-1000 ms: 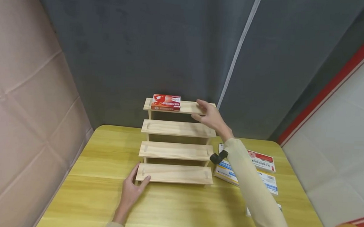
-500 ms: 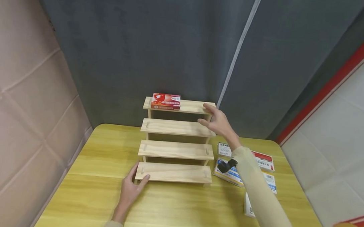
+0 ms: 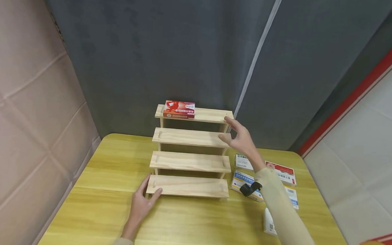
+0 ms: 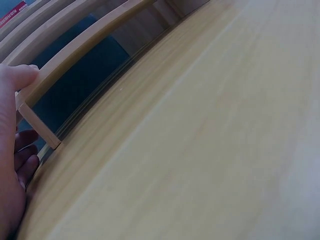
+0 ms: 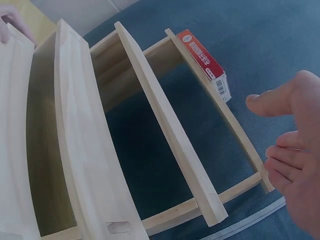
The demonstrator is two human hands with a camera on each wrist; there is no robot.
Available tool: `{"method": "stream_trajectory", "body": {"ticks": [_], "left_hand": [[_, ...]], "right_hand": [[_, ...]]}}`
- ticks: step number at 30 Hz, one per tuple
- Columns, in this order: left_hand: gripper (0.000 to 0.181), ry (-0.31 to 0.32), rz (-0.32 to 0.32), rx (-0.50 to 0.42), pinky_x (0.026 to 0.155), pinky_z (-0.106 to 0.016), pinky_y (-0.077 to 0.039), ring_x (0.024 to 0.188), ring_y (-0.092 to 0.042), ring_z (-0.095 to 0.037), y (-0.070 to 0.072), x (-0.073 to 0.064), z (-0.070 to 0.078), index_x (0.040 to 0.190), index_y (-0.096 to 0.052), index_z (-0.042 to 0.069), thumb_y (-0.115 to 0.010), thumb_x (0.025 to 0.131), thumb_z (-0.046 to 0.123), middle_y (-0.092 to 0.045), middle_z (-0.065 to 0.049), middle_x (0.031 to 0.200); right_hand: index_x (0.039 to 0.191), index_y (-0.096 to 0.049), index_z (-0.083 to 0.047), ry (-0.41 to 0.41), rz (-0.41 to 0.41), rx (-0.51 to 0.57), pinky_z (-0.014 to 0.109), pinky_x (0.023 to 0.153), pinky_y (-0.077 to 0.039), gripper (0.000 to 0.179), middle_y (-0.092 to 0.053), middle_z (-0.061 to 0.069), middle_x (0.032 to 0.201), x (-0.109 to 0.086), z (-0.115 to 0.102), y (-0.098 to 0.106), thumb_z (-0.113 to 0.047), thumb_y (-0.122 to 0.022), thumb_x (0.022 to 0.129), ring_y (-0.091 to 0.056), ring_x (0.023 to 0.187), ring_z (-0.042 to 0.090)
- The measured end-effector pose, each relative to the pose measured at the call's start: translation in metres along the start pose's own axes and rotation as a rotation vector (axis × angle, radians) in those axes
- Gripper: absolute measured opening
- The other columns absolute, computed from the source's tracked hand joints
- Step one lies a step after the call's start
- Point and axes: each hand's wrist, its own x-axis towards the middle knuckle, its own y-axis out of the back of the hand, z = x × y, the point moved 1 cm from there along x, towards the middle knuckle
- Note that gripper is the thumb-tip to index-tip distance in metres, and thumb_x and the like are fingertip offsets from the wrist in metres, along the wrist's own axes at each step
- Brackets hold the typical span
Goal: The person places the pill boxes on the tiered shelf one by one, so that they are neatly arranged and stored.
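A four-step wooden display rack (image 3: 189, 186) stands on the table. My left hand (image 3: 140, 204) grips the left end of its lowest step; in the left wrist view the thumb (image 4: 25, 76) lies at the step's front edge and the fingers bend beside the leg. On the left part of the top step lies a red and white medicine box (image 3: 178, 110). Near the right end of that step is my right hand (image 3: 242, 138), holding nothing, its thumb and fingers spread apart. In the right wrist view the fingers (image 5: 285, 162) overlap the top step's end.
Several medicine boxes lie right of the rack: a white one (image 3: 242, 161), a blue and white one (image 3: 242, 180), a red and white one (image 3: 285, 174), and a white one (image 3: 269, 223) nearer the front. A dark curtain (image 3: 153, 56) hangs behind the table (image 3: 116, 170).
My right hand has drawn back to the right and slightly down along the upper steps, away from the red box. My left hand keeps its grip on the lowest step.
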Motion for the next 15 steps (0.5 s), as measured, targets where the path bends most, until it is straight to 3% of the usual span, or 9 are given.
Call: {"method": "stream_trajectory", "body": {"ticks": [5, 15], "left_hand": [[0.077, -0.027, -0.006, 0.017, 0.11, -0.004, -0.028, 0.142, -0.046, -0.041, 0.0, 0.001, -0.012, 0.153, -0.042, 0.005, -0.081, 0.088, 0.02, -0.047, -0.024, 0.153], [0.077, -0.021, 0.0, 0.051, 0.117, -0.018, -0.03, 0.142, -0.045, -0.04, 0.001, 0.0, -0.012, 0.154, -0.041, 0.007, -0.079, 0.089, 0.025, -0.047, -0.022, 0.154]], "right_hand": [[0.153, -0.041, -0.003, 0.004, 0.01, 0.02, 0.053, 0.124, -0.034, 0.072, -0.043, 0.017, 0.159, -0.013, 0.001, 0.001, -0.02, -0.073, 0.091, -0.04, 0.146, 0.039], [0.153, -0.04, -0.003, 0.02, 0.018, 0.033, 0.055, 0.125, -0.031, 0.07, -0.042, 0.018, 0.158, -0.041, 0.007, 0.002, -0.017, -0.072, 0.093, -0.037, 0.148, 0.038]]}}
